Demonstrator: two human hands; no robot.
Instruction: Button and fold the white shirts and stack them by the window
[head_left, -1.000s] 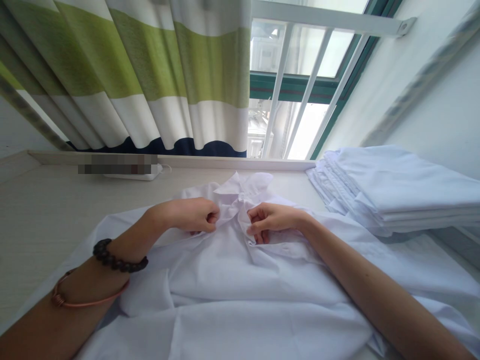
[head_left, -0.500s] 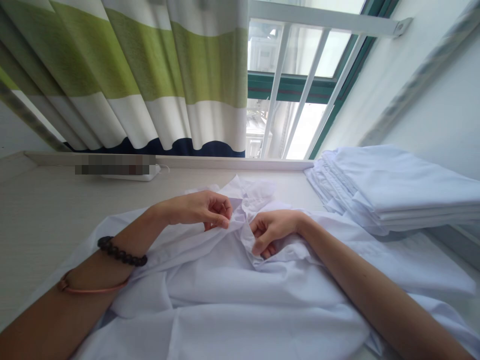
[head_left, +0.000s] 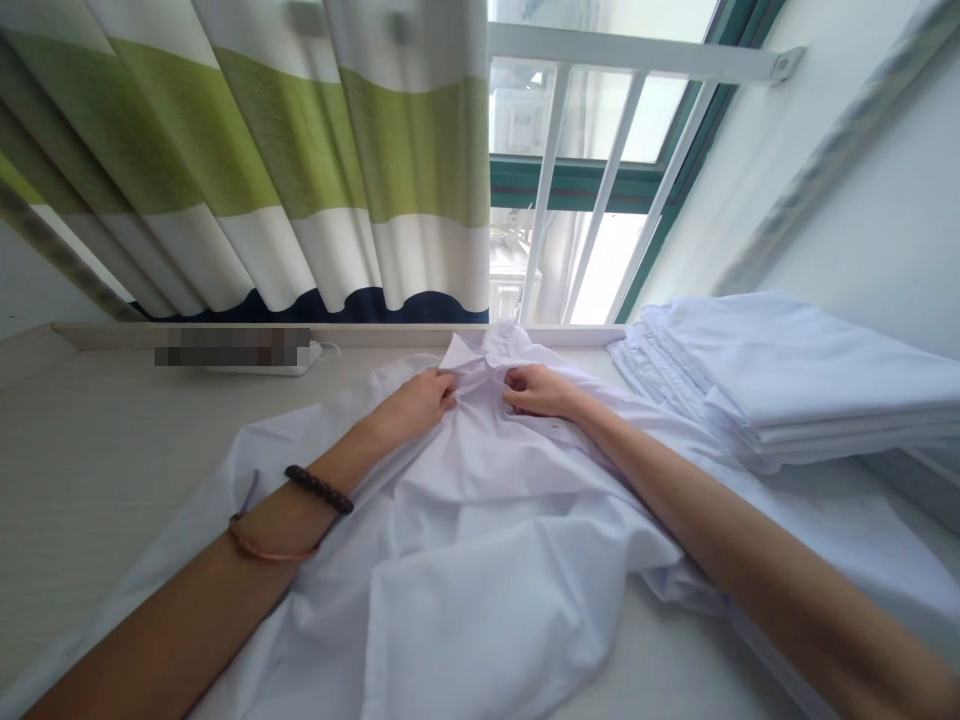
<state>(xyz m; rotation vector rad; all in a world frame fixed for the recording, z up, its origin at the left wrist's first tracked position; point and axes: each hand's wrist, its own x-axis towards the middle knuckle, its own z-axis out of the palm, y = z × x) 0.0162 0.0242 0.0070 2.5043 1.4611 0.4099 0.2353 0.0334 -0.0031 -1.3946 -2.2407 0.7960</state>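
Observation:
A white collared shirt (head_left: 480,560) lies rumpled over the pale surface, its collar (head_left: 506,343) at the far end near the window ledge. Just below the collar on the left, my left hand (head_left: 420,402) is closed on the cloth; a dark bead bracelet and a thin cord circle that wrist. Opposite it, my right hand (head_left: 541,390) pinches the shirt's other front edge, thumb against curled fingers. Between the two hands the fabric gathers in creases. The fingertips are partly hidden by the cloth.
On the right sits a stack of folded white garments (head_left: 810,370). A white device (head_left: 285,362), partly blurred out, lies by the ledge at the left. Behind are a green and white curtain (head_left: 420,140) and white window bars (head_left: 615,160).
Both hands have moved away from me, carrying the shirt's collar toward the ledge. The shirt's lower part has been drawn along, baring more surface at the lower right.

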